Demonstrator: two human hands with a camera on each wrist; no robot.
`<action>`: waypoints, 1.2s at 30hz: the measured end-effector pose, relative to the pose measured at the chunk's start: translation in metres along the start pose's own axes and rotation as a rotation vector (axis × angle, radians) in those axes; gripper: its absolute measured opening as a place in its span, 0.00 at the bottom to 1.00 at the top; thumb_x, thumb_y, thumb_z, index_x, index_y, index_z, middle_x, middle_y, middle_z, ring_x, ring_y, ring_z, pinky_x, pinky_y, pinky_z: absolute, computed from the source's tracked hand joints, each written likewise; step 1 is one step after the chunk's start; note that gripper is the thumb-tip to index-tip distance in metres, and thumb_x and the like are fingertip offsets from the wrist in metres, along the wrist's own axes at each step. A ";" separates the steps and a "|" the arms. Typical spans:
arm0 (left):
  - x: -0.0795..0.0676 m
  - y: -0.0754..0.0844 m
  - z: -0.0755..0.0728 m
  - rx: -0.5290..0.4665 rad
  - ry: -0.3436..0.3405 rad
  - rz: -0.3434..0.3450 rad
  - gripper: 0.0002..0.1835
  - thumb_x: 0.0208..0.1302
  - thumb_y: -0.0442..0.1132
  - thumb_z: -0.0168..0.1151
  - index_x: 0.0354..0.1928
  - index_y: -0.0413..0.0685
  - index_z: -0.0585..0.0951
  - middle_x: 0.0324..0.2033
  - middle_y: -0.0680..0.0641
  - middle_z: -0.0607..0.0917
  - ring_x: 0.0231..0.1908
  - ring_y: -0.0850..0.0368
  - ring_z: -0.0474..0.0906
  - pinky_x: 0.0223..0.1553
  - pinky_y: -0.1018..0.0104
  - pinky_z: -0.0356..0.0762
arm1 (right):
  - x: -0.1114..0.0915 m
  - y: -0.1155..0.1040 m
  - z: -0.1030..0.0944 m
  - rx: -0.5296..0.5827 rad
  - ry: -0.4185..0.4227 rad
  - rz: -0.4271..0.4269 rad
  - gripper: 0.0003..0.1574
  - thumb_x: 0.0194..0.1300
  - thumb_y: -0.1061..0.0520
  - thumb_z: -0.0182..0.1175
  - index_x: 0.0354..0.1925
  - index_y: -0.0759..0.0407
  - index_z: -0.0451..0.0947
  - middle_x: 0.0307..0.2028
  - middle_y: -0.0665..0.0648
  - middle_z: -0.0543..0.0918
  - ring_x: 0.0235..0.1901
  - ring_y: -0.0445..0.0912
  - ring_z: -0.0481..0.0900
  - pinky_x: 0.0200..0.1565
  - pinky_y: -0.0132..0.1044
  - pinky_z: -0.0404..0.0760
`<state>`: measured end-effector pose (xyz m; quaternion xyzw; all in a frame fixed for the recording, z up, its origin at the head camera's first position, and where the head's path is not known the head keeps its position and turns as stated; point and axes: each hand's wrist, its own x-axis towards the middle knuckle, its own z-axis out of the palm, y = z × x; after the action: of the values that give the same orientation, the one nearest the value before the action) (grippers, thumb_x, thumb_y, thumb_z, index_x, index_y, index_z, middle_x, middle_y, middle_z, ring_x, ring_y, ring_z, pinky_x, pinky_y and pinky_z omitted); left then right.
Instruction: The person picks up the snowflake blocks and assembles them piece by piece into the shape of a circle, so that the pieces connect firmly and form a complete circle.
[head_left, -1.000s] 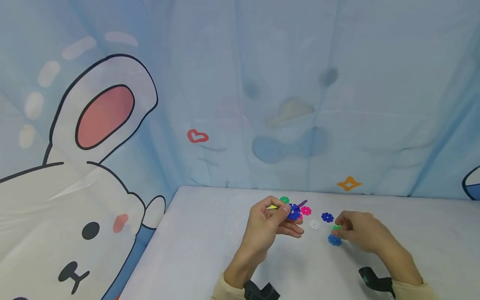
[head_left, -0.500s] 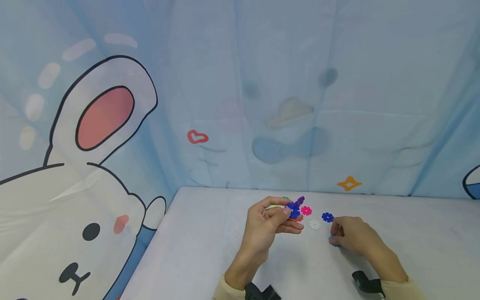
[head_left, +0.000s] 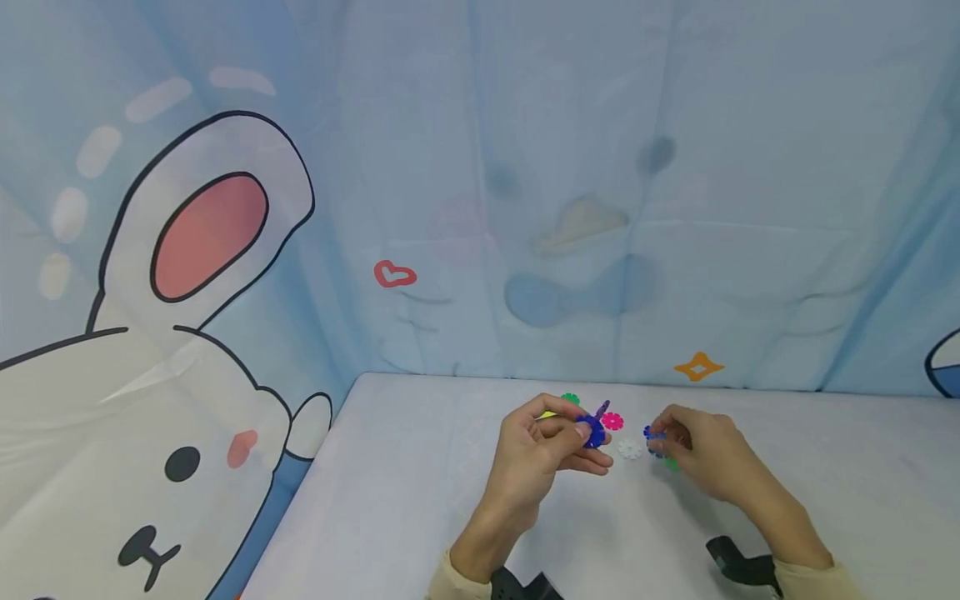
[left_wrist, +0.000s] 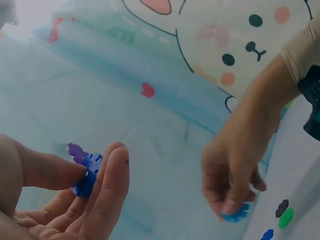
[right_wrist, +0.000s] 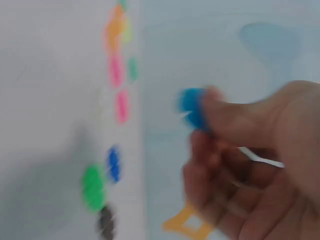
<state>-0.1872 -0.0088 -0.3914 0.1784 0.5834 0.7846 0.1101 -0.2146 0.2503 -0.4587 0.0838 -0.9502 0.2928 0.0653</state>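
My left hand (head_left: 525, 458) pinches a dark blue notched plastic disc (left_wrist: 88, 181) between thumb and fingers, raised over the table. A purple notched disc (left_wrist: 77, 153) is slotted into its edge, standing at an angle. To the right, my right hand (head_left: 716, 454) pinches a lighter blue notched disc (right_wrist: 192, 107) by its edge, with thumb and index finger. That disc is held up above the tabletop, and its outline is blurred in the right wrist view. A gap separates the two hands.
Several loose notched discs lie on the white table (head_left: 435, 467). Below the right hand are a green disc (right_wrist: 93, 187), a dark disc (right_wrist: 106, 222) and a blue disc (right_wrist: 114, 164). Between the hands lie a white disc (head_left: 629, 450) and a pink disc (head_left: 612, 421). A printed curtain (head_left: 450, 167) hangs behind.
My right hand has reached down to the lighter blue disc, pinched it and lifted it off the table. My left hand stays nearly in place, turning the joined discs slightly.
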 end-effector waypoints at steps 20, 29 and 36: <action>-0.016 0.010 0.017 0.298 -0.016 0.259 0.05 0.74 0.26 0.62 0.48 0.34 0.81 0.35 0.31 0.89 0.29 0.37 0.90 0.34 0.61 0.92 | -0.038 -0.087 -0.052 0.482 0.403 -0.366 0.19 0.67 0.76 0.65 0.50 0.60 0.87 0.42 0.45 0.91 0.37 0.38 0.89 0.43 0.21 0.85; -0.020 0.011 0.020 0.390 0.004 0.330 0.04 0.74 0.26 0.63 0.46 0.37 0.81 0.34 0.33 0.90 0.29 0.41 0.91 0.35 0.62 0.92 | -0.041 -0.088 -0.055 0.414 0.428 -0.485 0.25 0.60 0.81 0.66 0.49 0.59 0.87 0.46 0.41 0.90 0.40 0.34 0.87 0.47 0.20 0.84; -0.024 0.009 0.022 0.419 -0.005 0.421 0.04 0.72 0.24 0.62 0.44 0.35 0.81 0.35 0.34 0.90 0.28 0.47 0.92 0.34 0.64 0.92 | -0.046 -0.094 -0.056 0.352 0.463 -0.505 0.29 0.54 0.82 0.70 0.45 0.54 0.90 0.41 0.42 0.90 0.33 0.33 0.82 0.39 0.20 0.81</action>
<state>-0.1562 -0.0009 -0.3808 0.3165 0.6825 0.6523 -0.0928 -0.1464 0.2112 -0.3700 0.2568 -0.7948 0.4375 0.3330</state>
